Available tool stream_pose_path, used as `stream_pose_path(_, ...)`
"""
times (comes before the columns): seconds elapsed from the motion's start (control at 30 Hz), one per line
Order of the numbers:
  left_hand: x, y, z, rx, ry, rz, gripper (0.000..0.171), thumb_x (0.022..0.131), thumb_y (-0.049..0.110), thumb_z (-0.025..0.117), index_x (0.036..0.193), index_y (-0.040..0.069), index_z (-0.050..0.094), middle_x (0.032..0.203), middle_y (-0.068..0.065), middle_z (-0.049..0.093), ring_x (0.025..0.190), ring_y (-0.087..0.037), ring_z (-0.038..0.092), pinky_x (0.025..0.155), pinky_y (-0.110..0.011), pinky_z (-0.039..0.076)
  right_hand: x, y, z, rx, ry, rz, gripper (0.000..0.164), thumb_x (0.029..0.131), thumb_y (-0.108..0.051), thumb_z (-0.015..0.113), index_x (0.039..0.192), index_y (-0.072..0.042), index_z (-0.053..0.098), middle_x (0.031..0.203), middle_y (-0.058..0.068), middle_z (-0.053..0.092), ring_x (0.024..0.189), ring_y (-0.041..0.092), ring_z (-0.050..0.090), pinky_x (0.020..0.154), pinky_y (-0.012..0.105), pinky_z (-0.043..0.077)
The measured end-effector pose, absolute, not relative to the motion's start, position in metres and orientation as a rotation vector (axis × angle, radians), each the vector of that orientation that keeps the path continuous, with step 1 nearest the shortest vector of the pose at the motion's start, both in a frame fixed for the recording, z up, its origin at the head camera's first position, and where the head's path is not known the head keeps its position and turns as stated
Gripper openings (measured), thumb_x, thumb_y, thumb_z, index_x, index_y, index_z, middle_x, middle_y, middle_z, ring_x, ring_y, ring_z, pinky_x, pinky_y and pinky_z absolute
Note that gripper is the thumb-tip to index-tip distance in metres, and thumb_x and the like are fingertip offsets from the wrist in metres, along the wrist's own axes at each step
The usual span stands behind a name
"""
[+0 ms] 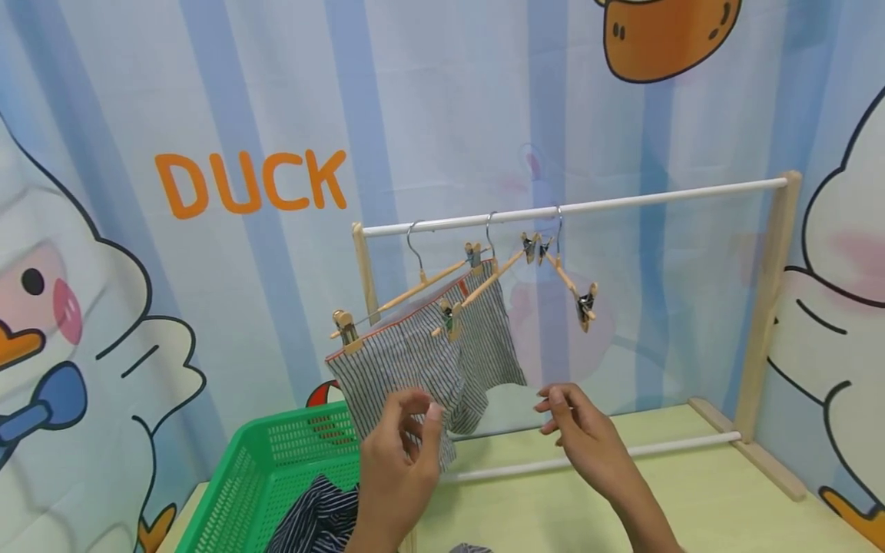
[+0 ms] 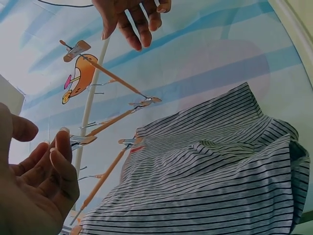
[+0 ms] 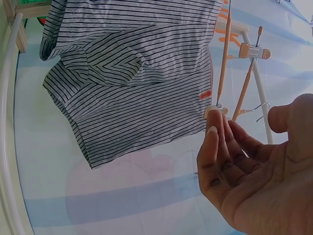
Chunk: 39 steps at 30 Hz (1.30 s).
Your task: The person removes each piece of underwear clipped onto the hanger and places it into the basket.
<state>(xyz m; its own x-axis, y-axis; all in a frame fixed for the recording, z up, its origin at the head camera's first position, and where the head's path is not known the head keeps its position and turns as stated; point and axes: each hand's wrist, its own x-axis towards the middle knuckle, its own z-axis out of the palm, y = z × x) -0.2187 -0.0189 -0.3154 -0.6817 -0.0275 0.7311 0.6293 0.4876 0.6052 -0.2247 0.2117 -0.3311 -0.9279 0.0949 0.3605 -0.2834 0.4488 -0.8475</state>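
See one backdrop (image 1: 442, 92) bearing one orange word. Then find one pale table (image 1: 733, 514), one rack (image 1: 636, 200) standing on it, and one green basket (image 1: 304, 442) at the left. Next, spot one pair of striped shorts (image 1: 415, 361), hanging by the waistband. Count three hangers (image 1: 424, 283) on the rack, with the shorts on the leftmost. Notice one dark striped cloth (image 1: 314, 518) in the basket. Make out two hands, both released, with fingers loosely bent: left hand (image 1: 401, 461) in front of the shorts, right hand (image 1: 588, 438) to their right. Lastly, count six clips (image 1: 586, 307), two per hanger, with two gripping the waistband
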Motion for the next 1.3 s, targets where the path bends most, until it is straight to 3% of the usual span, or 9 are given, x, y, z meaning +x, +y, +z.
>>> stream_pose_path(0.2, -0.219, -0.019, -0.321, -0.497, -2.110, -1.171, 0.009, 0.097, 0.019, 0.066, 0.105, 0.018, 0.062, 0.088, 0.007, 0.069, 0.060, 0.003, 0.049, 0.050, -0.017, 0.044, -0.226, 0.210, -0.332, 0.170, -2.355, 1.465, 0.040, 0.108, -0.043, 0.035, 0.127, -0.016, 0.057, 0.118, 0.005, 0.067, 0.090, 0.009, 0.064, 0.071, 0.026, 0.053)
stream_pose_path(0.6, -0.218, -0.015, -0.335, -0.627, -2.275, -1.022, 0.007, 0.099, 0.024, 0.062, 0.105, 0.021, 0.061, 0.095, 0.010, 0.067, 0.071, 0.003, 0.056, 0.052, -0.015, 0.042, -0.224, 0.209, -0.330, 0.142, -2.367, 1.454, 0.040, 0.108, -0.044, 0.036, 0.126, -0.016, 0.057, 0.117, 0.005, 0.067, 0.090, 0.010, 0.066, 0.070, 0.025, 0.053)
stream_pose_path(0.9, -0.223, -0.012, -0.345, -0.880, -2.443, -0.688, 0.028, 0.100, 0.039, 0.058, 0.118, 0.018, 0.061, 0.105, 0.010, 0.068, 0.082, -0.003, 0.062, 0.063, -0.020, 0.050, -0.222, 0.212, -0.332, 0.137, -2.377, 1.421, 0.039, 0.108, -0.043, 0.036, 0.127, -0.016, 0.057, 0.117, 0.005, 0.068, 0.089, 0.009, 0.065, 0.070, 0.024, 0.053)
stream_pose_path(1.17, -0.229, -0.004, -0.350, -0.935, -2.791, -0.589, 0.038, 0.097, 0.048, 0.059, 0.125, 0.022, 0.058, 0.120, 0.006, 0.064, 0.106, -0.010, 0.063, 0.083, -0.036, 0.057, -0.219, 0.221, -0.330, 0.109, -2.395, 1.387, 0.041, 0.108, -0.044, 0.034, 0.130, -0.016, 0.056, 0.120, 0.006, 0.066, 0.093, 0.010, 0.066, 0.072, 0.024, 0.053)
stream_pose_path(1.3, -0.231, 0.002, -0.356, -0.951, -2.863, -0.485, 0.042, 0.095, 0.050, 0.062, 0.125, 0.021, 0.059, 0.115, 0.004, 0.065, 0.099, -0.011, 0.064, 0.078, -0.035, 0.057, -0.219, 0.221, -0.329, 0.114, -2.399, 1.389, 0.041, 0.108, -0.044, 0.034, 0.130, -0.016, 0.055, 0.121, 0.006, 0.066, 0.093, 0.010, 0.066, 0.072, 0.024, 0.053)
